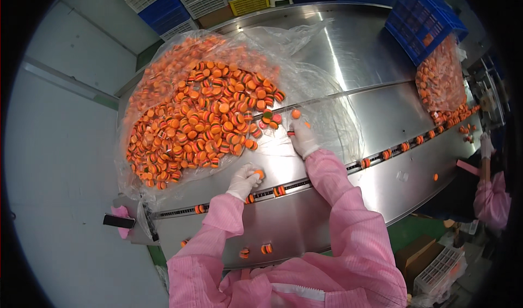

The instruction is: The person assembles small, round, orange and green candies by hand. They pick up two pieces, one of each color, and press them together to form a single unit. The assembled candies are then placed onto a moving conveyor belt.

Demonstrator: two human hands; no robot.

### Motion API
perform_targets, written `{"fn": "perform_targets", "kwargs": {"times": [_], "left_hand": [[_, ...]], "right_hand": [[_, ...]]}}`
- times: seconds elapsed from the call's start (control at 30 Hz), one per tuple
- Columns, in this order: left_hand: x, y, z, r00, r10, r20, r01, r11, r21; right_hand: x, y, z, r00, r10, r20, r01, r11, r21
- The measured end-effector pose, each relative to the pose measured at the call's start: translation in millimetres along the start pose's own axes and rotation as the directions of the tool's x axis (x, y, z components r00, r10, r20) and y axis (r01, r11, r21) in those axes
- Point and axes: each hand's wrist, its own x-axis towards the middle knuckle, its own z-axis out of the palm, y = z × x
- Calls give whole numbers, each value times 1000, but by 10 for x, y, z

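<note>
White-gloved left hand (243,181): fingertips closed on one orange burger-shaped candy (260,174), near the conveyor chain (297,185).
White-gloved right hand (304,138): apart from the left, fingers bent at a dark-edged candy (291,133); grip unclear.
Candy heap (190,124): on the steel table (381,109), partly covered by clear plastic sheeting (346,124), which probably stops pieces straying.
Chain candies (279,191): on edge, spaced out, likely steadied by the narrow slot.
</note>
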Motion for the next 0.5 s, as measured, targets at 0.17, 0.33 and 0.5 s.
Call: {"fn": "perform_targets", "kwargs": {"times": [0.17,0.33,0.5], "left_hand": [[-121,297,322,989,146,10,-133,922,-363],[-73,304,507,967,255,-1,-221,835,-504],[4,312,593,965,256,46,-195,830,-522]], "right_hand": [[-477,-168,-179,990,97,107,-143,581,801],[-788,-397,-159,999,54,-7,-27,611,792],[-895,-478,-171,985,118,123,-164,470,867]]}}
